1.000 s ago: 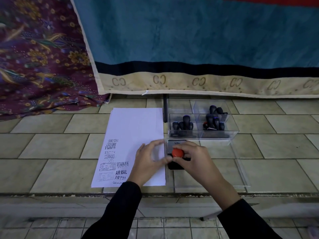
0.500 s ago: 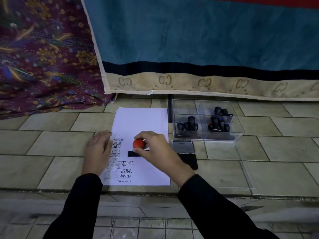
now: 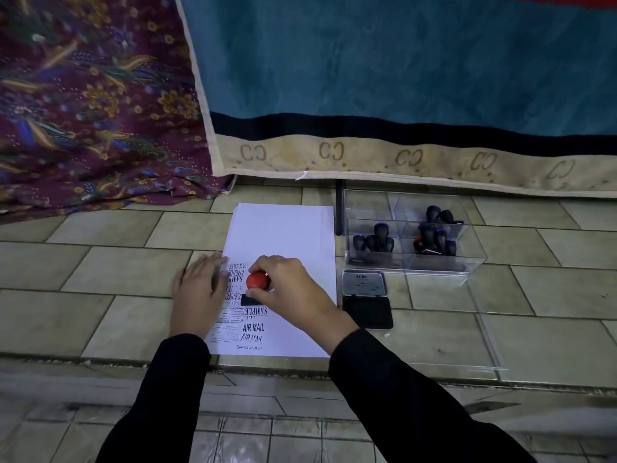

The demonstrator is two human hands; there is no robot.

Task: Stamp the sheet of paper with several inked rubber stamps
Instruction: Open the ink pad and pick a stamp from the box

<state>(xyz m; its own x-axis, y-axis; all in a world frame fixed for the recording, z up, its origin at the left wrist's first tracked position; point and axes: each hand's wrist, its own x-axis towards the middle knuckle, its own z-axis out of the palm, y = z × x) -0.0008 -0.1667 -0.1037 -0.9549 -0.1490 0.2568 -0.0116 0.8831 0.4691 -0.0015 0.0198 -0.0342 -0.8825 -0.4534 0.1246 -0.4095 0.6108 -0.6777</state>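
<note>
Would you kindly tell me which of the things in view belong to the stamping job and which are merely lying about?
For the job: sheet of paper; red-topped stamp, gripped by the right hand; left hand, flat on the paper's edge; open ink pad; clear box of black stamps.

Lying about: floral cloth; blue blanket; black stick between paper and box.

Red-knobbed stamp (image 3: 257, 281), white paper (image 3: 283, 235), teal blanket (image 3: 400, 61), floral maroon cloth (image 3: 83, 95)

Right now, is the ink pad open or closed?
Open. The lid of the ink pad is folded back toward the clear box, and its dark ink surface lies uncovered beside the sheet of paper.
</note>
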